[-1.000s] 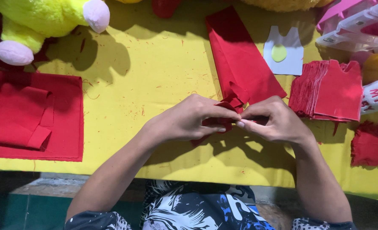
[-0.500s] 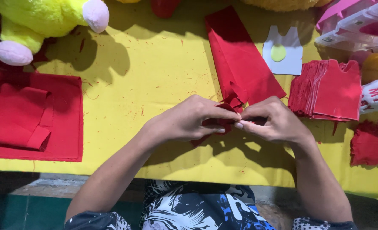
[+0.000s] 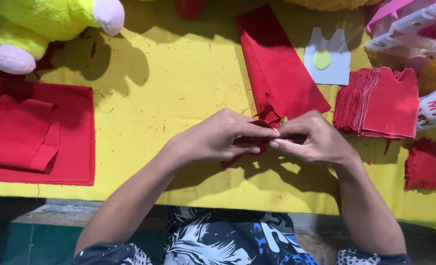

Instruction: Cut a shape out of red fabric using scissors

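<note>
My left hand (image 3: 213,138) and my right hand (image 3: 315,138) meet over the yellow table cover (image 3: 178,88), both pinching the near end of a long strip of red cloth (image 3: 277,68). The strip runs away from me toward the table's far edge. Its near end is bunched and mostly hidden between my fingers. A small fold of red shows below my left thumb.
A stack of cut red vest-shaped pieces (image 3: 382,103) lies to the right, with red scraps (image 3: 429,164) nearer me. A white vest-shaped template (image 3: 328,59) is beyond them. Folded red cloth (image 3: 31,132) lies at left, a yellow plush toy (image 3: 46,24) at far left. Pink plastic boxes (image 3: 414,24) stand far right.
</note>
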